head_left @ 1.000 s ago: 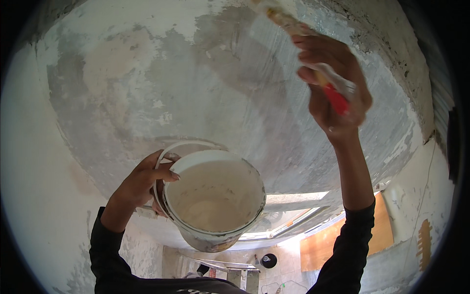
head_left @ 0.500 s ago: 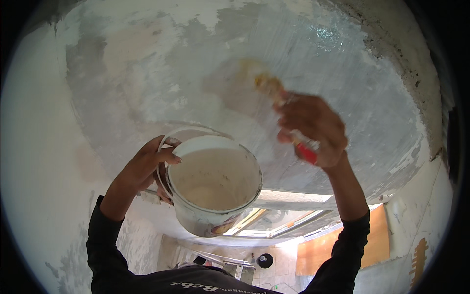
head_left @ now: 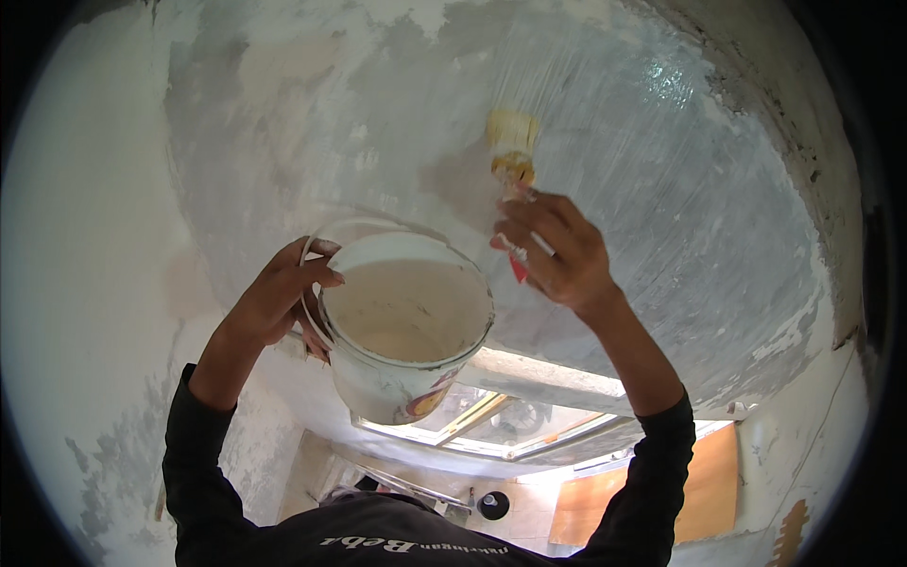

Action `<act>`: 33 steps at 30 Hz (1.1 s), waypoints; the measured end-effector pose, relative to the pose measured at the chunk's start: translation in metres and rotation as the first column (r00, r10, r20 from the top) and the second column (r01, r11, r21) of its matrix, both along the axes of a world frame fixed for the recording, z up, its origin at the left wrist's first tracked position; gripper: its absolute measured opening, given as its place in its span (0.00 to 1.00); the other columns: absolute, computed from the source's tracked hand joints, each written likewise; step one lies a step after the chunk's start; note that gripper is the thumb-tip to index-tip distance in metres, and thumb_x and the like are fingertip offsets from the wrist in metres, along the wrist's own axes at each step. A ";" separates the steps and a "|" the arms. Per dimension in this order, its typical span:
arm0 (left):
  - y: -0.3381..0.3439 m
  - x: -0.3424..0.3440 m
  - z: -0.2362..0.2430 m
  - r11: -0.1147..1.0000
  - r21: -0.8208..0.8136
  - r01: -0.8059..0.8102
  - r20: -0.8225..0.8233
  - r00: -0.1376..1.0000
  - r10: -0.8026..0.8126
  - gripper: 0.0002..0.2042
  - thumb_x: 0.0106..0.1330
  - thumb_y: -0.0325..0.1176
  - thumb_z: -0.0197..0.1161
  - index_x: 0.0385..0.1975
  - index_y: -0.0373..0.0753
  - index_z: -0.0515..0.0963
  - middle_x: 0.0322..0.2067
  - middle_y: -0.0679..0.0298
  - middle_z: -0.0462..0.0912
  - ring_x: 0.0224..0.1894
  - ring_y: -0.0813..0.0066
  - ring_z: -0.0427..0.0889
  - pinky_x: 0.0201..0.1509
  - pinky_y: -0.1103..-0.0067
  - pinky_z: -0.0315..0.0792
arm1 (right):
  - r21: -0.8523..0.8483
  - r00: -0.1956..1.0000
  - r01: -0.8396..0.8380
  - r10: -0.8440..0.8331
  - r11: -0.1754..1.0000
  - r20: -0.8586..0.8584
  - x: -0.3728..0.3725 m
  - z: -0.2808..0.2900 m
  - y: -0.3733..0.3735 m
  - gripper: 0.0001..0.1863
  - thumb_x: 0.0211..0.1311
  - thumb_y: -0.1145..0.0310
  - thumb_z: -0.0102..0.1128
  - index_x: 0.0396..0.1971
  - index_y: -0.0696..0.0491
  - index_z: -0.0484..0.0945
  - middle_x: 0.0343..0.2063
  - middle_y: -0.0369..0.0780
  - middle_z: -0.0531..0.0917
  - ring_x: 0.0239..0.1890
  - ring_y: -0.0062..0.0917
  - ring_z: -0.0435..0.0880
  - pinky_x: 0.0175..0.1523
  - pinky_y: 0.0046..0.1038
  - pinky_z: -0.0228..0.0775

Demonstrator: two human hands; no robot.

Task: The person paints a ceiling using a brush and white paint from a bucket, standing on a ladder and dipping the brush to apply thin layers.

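My left hand grips the rim and side of a white plastic bucket, its thumb near the lip and the thin white handle beside the fingers. The bucket tilts so its inside shows, smeared with off-white paint or a similar coating. My right hand is closed round a paintbrush with a red handle, partly hidden by the fingers. The wide yellowish-white bristles lie at a patchy grey plastered surface, where streaks run up from the tip.
A wet, shiny spot shows on the surface at the upper right, near a rough edge. Below the bucket are a window frame, an orange-brown board and a round black container on the floor.
My right hand has moved left and slightly down, and the brush, blurred before, now points up with bristles at the surface. The bucket has shifted slightly up and left in view.
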State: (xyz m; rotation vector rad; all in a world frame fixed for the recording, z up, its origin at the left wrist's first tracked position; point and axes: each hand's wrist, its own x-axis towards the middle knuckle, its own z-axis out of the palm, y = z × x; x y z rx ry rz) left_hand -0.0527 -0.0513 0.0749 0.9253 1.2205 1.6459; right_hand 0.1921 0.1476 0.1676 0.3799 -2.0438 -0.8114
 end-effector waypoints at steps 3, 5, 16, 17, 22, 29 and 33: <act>-0.004 0.003 -0.002 0.998 -0.067 -0.016 -0.011 1.000 0.015 0.22 0.55 0.28 0.59 0.49 0.28 0.63 0.38 0.48 0.76 0.25 0.61 0.84 0.18 0.73 0.82 | -0.076 0.999 -0.007 0.011 0.997 0.048 -0.002 -0.032 0.000 0.14 0.43 0.70 0.71 0.34 0.51 0.81 0.38 0.35 0.82 0.40 0.27 0.83 0.40 0.22 0.83; -0.007 0.005 -0.003 0.996 -0.093 -0.005 0.008 1.000 0.005 0.20 0.56 0.27 0.59 0.48 0.30 0.65 0.37 0.54 0.77 0.27 0.66 0.84 0.17 0.73 0.83 | -0.128 0.997 -0.010 0.020 0.992 0.074 -0.002 -0.043 -0.002 0.13 0.44 0.70 0.71 0.33 0.51 0.81 0.38 0.35 0.82 0.41 0.28 0.83 0.37 0.23 0.83; -0.005 0.014 0.005 0.988 -0.151 0.004 -0.063 0.998 -0.013 0.21 0.55 0.28 0.60 0.49 0.30 0.65 0.37 0.53 0.76 0.26 0.63 0.84 0.18 0.71 0.83 | -0.481 0.977 -0.205 0.153 0.852 -0.146 -0.023 0.072 0.001 0.04 0.64 0.77 0.58 0.37 0.57 0.80 0.33 0.44 0.85 0.32 0.26 0.86 0.37 0.26 0.79; -0.005 0.017 0.008 0.990 -0.139 0.003 -0.050 0.999 -0.010 0.21 0.55 0.28 0.59 0.49 0.30 0.65 0.37 0.53 0.76 0.27 0.63 0.84 0.19 0.71 0.84 | -0.428 0.976 -0.202 0.145 0.881 -0.161 -0.025 0.095 0.001 0.06 0.64 0.77 0.57 0.39 0.57 0.80 0.36 0.43 0.86 0.34 0.24 0.86 0.37 0.23 0.79; -0.002 0.006 -0.001 0.998 -0.055 0.007 -0.036 0.999 -0.009 0.20 0.54 0.27 0.60 0.48 0.30 0.67 0.38 0.53 0.77 0.36 0.64 0.83 0.34 0.76 0.82 | -0.272 0.931 -0.308 0.230 0.912 -0.284 -0.042 0.170 -0.036 0.07 0.67 0.73 0.56 0.35 0.63 0.76 0.30 0.46 0.84 0.31 0.30 0.86 0.39 0.26 0.78; -0.003 0.002 -0.004 0.999 -0.052 0.012 -0.034 0.999 -0.014 0.27 0.52 0.31 0.60 0.52 0.31 0.62 0.48 0.44 0.69 0.31 0.44 0.83 0.21 0.59 0.83 | 0.042 0.962 -0.090 0.097 0.995 -0.256 -0.058 0.141 -0.020 0.06 0.59 0.77 0.60 0.35 0.61 0.78 0.33 0.43 0.83 0.33 0.31 0.85 0.36 0.28 0.80; -0.006 0.007 0.006 0.994 -0.107 -0.037 -0.033 0.999 0.034 0.21 0.53 0.26 0.59 0.48 0.29 0.66 0.38 0.50 0.76 0.31 0.59 0.83 0.24 0.71 0.83 | 0.214 0.986 0.110 -0.079 0.971 -0.150 -0.048 0.064 0.004 0.16 0.42 0.80 0.64 0.36 0.53 0.80 0.40 0.37 0.81 0.36 0.29 0.81 0.31 0.23 0.81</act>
